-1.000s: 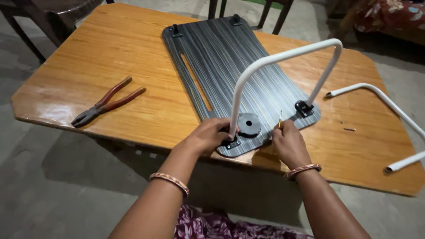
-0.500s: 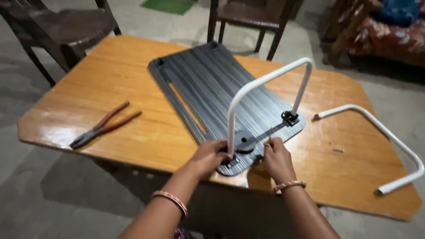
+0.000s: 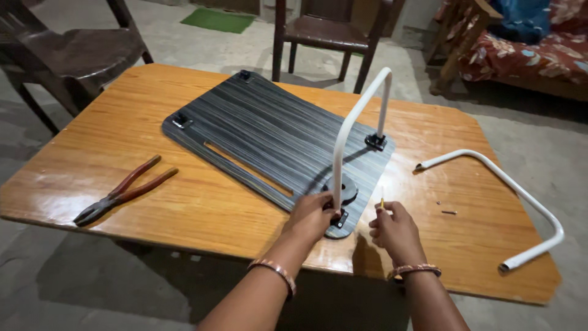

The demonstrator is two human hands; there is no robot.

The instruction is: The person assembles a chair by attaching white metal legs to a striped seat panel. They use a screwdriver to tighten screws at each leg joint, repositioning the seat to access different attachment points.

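left fingers (image 3: 318,211) closed around white tube (image 3: 340,147)

Bare tabletop (image 3: 79,159) lies open left; pliers (image 3: 125,190) and loose white tube (image 3: 508,196) flank it.

Grey concrete floor (image 3: 539,132), dark wooden chairs (image 3: 331,30), green mat (image 3: 220,20), floral sofa (image 3: 527,52)

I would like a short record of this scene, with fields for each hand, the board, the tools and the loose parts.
left hand: grips the lower end of the white bent tube at the near bracket
right hand: holds a small yellow-tipped tool, type unclear
board: dark striped panel lies flat on the wooden table
tools: pliers at the left, untouched
loose parts: second white tube and small screws at the right
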